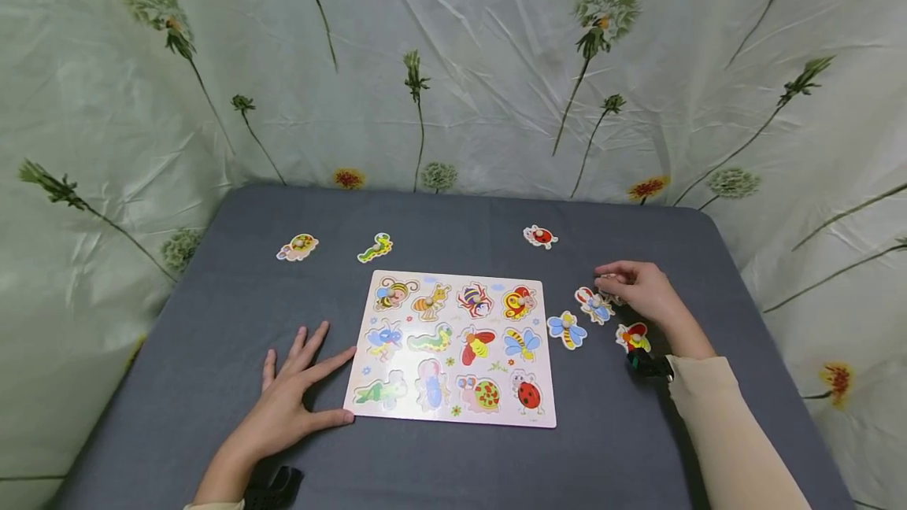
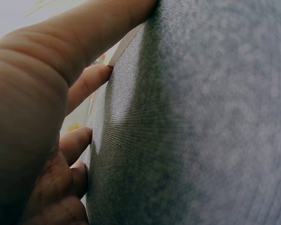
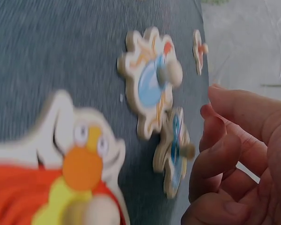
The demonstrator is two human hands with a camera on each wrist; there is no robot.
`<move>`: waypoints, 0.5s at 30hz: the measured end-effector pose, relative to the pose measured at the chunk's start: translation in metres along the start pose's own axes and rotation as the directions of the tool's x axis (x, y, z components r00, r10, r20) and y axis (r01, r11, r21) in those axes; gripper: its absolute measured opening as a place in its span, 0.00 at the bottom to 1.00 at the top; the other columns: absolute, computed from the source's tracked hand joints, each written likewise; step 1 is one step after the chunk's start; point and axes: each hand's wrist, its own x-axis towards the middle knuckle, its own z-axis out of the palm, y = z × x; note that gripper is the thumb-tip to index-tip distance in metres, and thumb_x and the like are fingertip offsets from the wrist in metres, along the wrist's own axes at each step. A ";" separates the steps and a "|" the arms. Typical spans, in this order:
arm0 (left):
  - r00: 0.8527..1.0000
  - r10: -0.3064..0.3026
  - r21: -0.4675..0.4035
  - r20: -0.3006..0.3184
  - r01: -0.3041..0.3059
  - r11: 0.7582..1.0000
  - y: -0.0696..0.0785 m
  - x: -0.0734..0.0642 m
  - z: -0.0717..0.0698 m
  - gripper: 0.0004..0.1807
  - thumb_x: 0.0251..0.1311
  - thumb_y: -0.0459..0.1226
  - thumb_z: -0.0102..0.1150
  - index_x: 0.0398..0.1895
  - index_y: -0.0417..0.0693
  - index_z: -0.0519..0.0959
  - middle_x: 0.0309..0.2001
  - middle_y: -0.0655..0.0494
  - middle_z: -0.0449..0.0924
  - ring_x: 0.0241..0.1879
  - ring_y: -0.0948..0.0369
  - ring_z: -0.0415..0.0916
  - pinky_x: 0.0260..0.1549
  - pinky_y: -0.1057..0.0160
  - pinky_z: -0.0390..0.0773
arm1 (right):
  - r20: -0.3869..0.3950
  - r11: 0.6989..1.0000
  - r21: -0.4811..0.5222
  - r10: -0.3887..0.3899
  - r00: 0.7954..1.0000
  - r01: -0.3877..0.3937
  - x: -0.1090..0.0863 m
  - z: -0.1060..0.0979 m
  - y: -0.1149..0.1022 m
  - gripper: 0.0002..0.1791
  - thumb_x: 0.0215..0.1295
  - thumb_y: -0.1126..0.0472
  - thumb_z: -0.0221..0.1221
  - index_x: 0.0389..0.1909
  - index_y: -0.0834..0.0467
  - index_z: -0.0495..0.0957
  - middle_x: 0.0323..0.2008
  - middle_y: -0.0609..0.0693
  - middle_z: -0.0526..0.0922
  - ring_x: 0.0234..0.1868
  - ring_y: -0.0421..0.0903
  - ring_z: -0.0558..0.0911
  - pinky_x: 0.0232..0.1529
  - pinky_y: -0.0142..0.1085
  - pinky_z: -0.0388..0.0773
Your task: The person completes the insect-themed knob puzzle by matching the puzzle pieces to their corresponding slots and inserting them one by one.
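Note:
A pale wooden peg-puzzle board (image 1: 453,349) with printed insects lies flat; several knobbed pieces, including a spider (image 1: 475,301), sit in its top row. My left hand (image 1: 286,400) rests on the cloth with fingers spread, thumb and index finger touching the board's left edge. To the right of the board, my right hand (image 1: 641,293) is over a partly hidden piece. In the right wrist view its fingers curl loosely with nothing visible between them, beside a blue-bodied insect piece (image 3: 147,86). Close by lie two winged pieces (image 1: 567,330) and a red-winged fly piece (image 1: 633,337).
Behind the board lie a spotted snail-like piece (image 1: 298,247), a green caterpillar piece (image 1: 375,248) and a ladybug piece (image 1: 541,237). A dark grey cloth (image 1: 453,471) covers the table. A floral curtain (image 1: 489,132) hangs at the back and sides.

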 end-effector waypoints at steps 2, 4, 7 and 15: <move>1.000 0.002 0.004 -0.001 -0.002 1.000 -0.001 -0.001 -0.001 0.51 0.46 0.64 0.81 0.78 0.71 0.74 0.89 0.45 0.46 0.88 0.35 0.32 0.73 0.19 0.22 | -0.005 1.000 -0.017 0.000 1.000 0.000 0.000 -0.002 0.003 0.21 0.77 0.56 0.65 0.61 0.67 0.84 0.24 0.49 0.80 0.22 0.41 0.72 0.26 0.35 0.72; 1.000 0.001 0.006 -0.001 -0.001 1.000 -0.001 -0.001 -0.002 0.51 0.46 0.64 0.81 0.78 0.71 0.74 0.89 0.45 0.46 0.88 0.35 0.32 0.72 0.18 0.22 | -0.001 1.000 -0.026 0.008 1.000 -0.008 0.000 -0.004 0.006 0.21 0.76 0.56 0.65 0.61 0.67 0.84 0.23 0.48 0.78 0.22 0.40 0.71 0.26 0.34 0.70; 1.000 -0.003 0.007 0.000 0.003 1.000 -0.001 0.000 -0.002 0.51 0.46 0.64 0.81 0.78 0.71 0.74 0.89 0.45 0.46 0.87 0.34 0.32 0.72 0.18 0.22 | 0.012 0.999 -0.040 0.022 1.000 -0.021 0.000 -0.008 0.010 0.21 0.77 0.57 0.65 0.61 0.68 0.84 0.25 0.49 0.79 0.23 0.40 0.70 0.27 0.34 0.69; 1.000 -0.007 0.002 0.002 0.007 1.000 0.001 0.000 -0.001 0.51 0.46 0.63 0.82 0.78 0.70 0.75 0.89 0.43 0.46 0.87 0.33 0.32 0.72 0.18 0.21 | 0.025 0.996 -0.065 0.068 0.997 -0.066 -0.002 -0.014 0.020 0.21 0.77 0.57 0.64 0.63 0.67 0.83 0.25 0.48 0.79 0.24 0.42 0.71 0.28 0.35 0.68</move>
